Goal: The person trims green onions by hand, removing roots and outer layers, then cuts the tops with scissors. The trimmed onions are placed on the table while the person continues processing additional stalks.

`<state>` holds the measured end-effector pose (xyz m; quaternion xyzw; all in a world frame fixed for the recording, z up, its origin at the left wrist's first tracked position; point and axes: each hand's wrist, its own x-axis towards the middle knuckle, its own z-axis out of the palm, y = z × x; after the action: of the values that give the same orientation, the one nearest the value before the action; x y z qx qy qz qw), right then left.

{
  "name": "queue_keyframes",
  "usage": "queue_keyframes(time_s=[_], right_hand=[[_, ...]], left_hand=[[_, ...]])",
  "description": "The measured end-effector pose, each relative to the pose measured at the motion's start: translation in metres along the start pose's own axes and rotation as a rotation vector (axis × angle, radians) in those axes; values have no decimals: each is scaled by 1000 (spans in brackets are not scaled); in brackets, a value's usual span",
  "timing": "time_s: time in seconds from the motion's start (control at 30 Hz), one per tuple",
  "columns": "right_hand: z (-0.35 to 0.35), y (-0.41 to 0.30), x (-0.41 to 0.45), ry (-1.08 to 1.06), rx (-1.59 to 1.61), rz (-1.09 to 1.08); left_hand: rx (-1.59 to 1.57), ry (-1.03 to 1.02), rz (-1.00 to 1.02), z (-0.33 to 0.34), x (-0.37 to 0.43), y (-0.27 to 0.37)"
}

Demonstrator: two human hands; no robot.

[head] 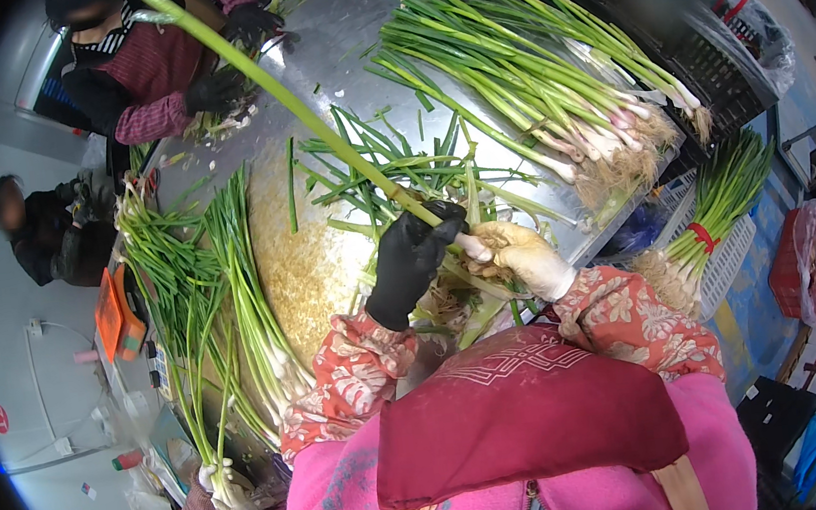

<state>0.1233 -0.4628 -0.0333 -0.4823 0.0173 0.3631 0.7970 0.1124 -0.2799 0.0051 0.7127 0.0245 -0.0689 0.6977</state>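
Note:
A long green garlic stalk (301, 112) slants from my hands toward the upper left. My left hand (412, 262), in a black glove, is closed around its lower stem. In a yellowed white glove, my right hand (525, 257) grips the stalk's white root end, which shows between the two hands. Below and behind them lies a heap of cut green leaves and peeled trimmings (384, 178) on the metal table (349, 73). Whole untrimmed stalks with hairy roots (547, 88) lie at the upper right. Cleaner stalks with pale ends (254, 295) lie to my left.
Opposite at the upper left, a person's black-gloved hand (216, 92) is among scraps. At the lower left, a person's white-gloved hand (236, 505) holds a bunch. A red-tied bunch (712, 205) rests on a white plastic crate (730, 267). Black crates (720, 79) flank the table's right edge.

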Motion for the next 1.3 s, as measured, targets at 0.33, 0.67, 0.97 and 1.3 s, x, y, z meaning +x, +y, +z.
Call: queue_keyframes(time_s=[0.33,0.67,0.97,1.3], right_hand=[[8,-8,-6,296,-1143,-646],[-13,-1,12,69,-331,-142],[-35,13,23,59,25,-67],[-6,-19,2,19,-547,-138]], left_hand=[[-296,198,-37,7,3,-1],[-249,122,-5,3,0,-10],[-193,88,2,-7,0,-6],[-141,-25,-34,-3,-4,-2]])
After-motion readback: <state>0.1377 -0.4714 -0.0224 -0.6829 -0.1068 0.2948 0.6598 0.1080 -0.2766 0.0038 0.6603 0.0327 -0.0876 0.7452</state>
